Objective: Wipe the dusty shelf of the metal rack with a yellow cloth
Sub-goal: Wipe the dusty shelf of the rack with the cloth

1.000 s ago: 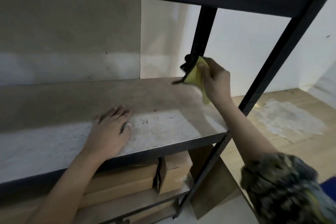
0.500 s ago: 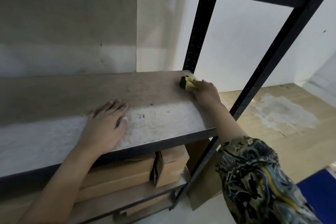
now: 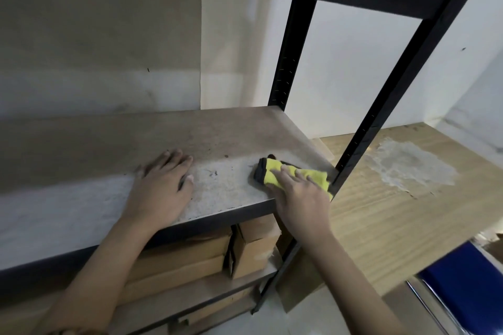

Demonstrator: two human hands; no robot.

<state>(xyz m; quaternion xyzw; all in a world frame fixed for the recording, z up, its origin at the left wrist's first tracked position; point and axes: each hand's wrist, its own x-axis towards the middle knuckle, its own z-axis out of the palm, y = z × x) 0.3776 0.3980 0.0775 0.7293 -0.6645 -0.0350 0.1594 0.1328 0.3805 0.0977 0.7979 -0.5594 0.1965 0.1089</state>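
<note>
Yellow cloth (image 3: 296, 175) lies bunched near the front right corner of the dusty shelf (image 3: 217, 144), just beside the black upright (image 3: 381, 117). Right hand (image 3: 302, 198) presses down on it, fingers fairly straight — forearm reaching in from lower right. Left hand (image 3: 163, 187) rests flat, fingers extended, well apart from the cloth.

White wall (image 3: 353, 68), worn wooden floor (image 3: 386, 215)

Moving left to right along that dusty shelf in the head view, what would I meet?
The left hand flat on the shelf → yellow cloth with the right hand pressing on it → black front post → pale floor patch.
</note>
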